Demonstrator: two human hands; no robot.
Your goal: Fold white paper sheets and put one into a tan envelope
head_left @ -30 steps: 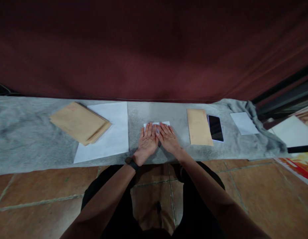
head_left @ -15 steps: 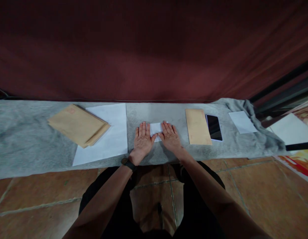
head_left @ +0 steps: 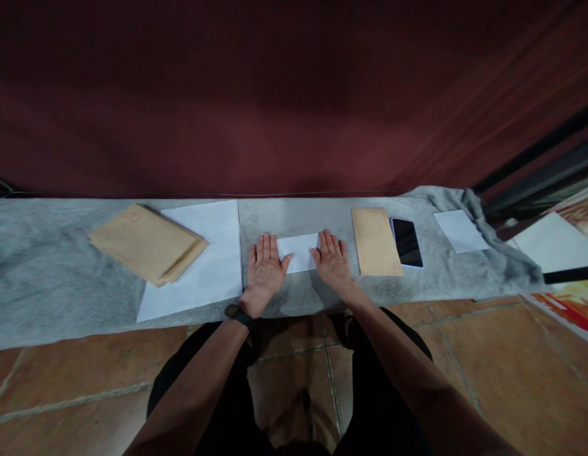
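A small folded white paper [head_left: 299, 252] lies on the grey cloth [head_left: 47, 266] in front of me. My left hand [head_left: 263, 270] rests flat on the paper's left end, fingers stretched out. My right hand [head_left: 332, 261] lies flat on its right end, fingers also spread. A black band sits on my left wrist. A single brown envelope [head_left: 376, 242] lies just right of my right hand.
A stack of brown envelopes [head_left: 147, 242] rests on a large white sheet [head_left: 203, 266] at the left. A dark phone [head_left: 406, 242] and a small white paper [head_left: 459, 232] lie at the right. Dark red curtain behind; tiled floor below.
Both hands slid apart along the folded paper, left hand leftward and right hand rightward, uncovering its middle.
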